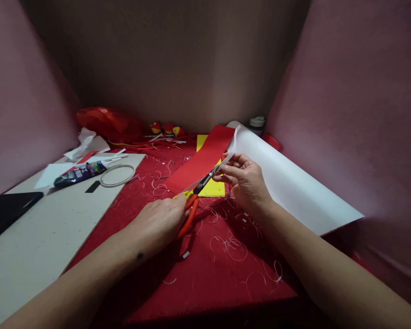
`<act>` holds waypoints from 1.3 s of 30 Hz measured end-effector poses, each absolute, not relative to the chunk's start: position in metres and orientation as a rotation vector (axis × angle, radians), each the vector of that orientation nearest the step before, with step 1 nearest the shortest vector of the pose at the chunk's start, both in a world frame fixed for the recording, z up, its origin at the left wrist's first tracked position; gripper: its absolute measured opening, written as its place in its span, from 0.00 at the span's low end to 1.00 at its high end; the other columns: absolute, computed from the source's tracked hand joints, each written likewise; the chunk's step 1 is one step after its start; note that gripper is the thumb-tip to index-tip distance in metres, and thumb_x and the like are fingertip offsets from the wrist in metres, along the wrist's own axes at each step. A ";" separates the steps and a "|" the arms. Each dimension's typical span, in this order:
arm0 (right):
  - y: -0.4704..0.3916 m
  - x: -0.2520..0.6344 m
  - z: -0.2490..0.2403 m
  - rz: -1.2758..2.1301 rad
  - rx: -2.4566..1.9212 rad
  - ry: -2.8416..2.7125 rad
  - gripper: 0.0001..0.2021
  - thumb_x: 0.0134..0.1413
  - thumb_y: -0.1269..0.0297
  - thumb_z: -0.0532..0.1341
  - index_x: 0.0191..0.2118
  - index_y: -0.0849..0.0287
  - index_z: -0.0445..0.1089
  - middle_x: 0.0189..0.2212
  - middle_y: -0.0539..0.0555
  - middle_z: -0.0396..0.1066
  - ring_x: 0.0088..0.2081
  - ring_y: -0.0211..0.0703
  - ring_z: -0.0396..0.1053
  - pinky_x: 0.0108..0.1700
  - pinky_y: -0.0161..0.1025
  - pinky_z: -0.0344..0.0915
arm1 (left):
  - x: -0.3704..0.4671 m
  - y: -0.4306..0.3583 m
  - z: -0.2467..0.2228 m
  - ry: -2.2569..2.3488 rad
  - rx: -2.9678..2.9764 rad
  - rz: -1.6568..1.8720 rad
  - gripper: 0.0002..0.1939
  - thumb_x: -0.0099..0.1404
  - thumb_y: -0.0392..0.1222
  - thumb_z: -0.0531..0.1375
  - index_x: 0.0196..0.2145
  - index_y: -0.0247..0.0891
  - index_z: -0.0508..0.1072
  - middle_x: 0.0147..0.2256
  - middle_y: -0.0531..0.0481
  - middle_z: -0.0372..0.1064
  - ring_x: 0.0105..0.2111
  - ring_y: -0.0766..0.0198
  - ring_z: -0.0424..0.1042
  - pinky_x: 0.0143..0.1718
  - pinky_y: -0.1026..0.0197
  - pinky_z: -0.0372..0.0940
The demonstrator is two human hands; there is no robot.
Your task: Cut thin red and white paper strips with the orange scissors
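My left hand [164, 219] is closed on the handles of scissors [192, 205] with orange and yellow grips. Their dark blades point up and right, toward my right hand [245, 178]. Between its thumb and fingers, my right hand pinches a narrow white strip [231, 153], which runs along the edge of a red corrugated sheet [203, 160]. The blades lie at this edge, close to my right fingertips. Under the red sheet is a yellow corrugated piece [212, 188]. Whether the blades are apart is hard to make out.
Thin curled offcuts [234, 246] litter the red cloth [198, 292]. A large white roll [294, 183] lies at the right. On the left, a grey board [51, 228] holds a glue tube [80, 173], a ring [117, 175] and a black object [10, 212]. Small red-yellow balls [169, 129] stand behind.
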State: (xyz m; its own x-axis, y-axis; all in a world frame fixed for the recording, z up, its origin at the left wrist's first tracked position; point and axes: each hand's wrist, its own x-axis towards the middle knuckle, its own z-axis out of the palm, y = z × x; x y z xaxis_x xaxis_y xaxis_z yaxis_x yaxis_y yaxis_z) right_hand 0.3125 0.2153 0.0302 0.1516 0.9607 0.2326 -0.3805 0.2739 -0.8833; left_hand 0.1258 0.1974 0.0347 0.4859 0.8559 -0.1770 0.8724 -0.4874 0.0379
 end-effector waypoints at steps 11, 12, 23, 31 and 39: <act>0.214 0.308 0.032 1.143 -0.759 -0.926 0.14 0.36 0.74 0.63 0.34 0.59 0.64 0.23 0.45 0.67 0.24 0.35 0.69 0.28 0.37 0.71 | 0.124 0.196 0.034 1.519 2.583 -0.219 0.14 0.61 0.50 0.44 0.37 0.39 0.60 0.30 0.41 0.71 0.28 0.50 0.71 0.25 0.55 0.59; 0.213 0.307 0.031 1.146 -0.757 -0.927 0.14 0.36 0.74 0.63 0.34 0.59 0.64 0.23 0.45 0.67 0.24 0.36 0.70 0.28 0.37 0.71 | 0.123 0.195 0.035 1.513 2.588 -0.228 0.14 0.60 0.50 0.44 0.38 0.39 0.60 0.30 0.41 0.71 0.27 0.49 0.71 0.24 0.55 0.59; 0.213 0.306 0.030 1.147 -0.753 -0.902 0.15 0.35 0.75 0.62 0.35 0.59 0.64 0.24 0.46 0.66 0.25 0.35 0.69 0.28 0.37 0.70 | 0.123 0.197 0.029 1.523 2.616 -0.169 0.12 0.63 0.46 0.41 0.36 0.39 0.59 0.31 0.41 0.71 0.30 0.46 0.72 0.25 0.54 0.58; 0.210 0.301 0.026 1.173 -0.727 -0.912 0.15 0.35 0.75 0.62 0.34 0.58 0.64 0.23 0.44 0.64 0.25 0.35 0.67 0.29 0.39 0.71 | 0.127 0.194 0.038 1.523 2.541 -0.254 0.11 0.60 0.47 0.45 0.36 0.39 0.59 0.34 0.40 0.71 0.31 0.47 0.72 0.25 0.54 0.60; 0.209 0.300 0.026 1.169 -0.730 -0.914 0.15 0.35 0.76 0.61 0.35 0.57 0.64 0.24 0.45 0.63 0.26 0.36 0.67 0.30 0.40 0.71 | 0.127 0.196 0.033 1.564 2.548 -0.214 0.13 0.62 0.47 0.43 0.37 0.39 0.61 0.32 0.41 0.72 0.30 0.48 0.72 0.26 0.55 0.60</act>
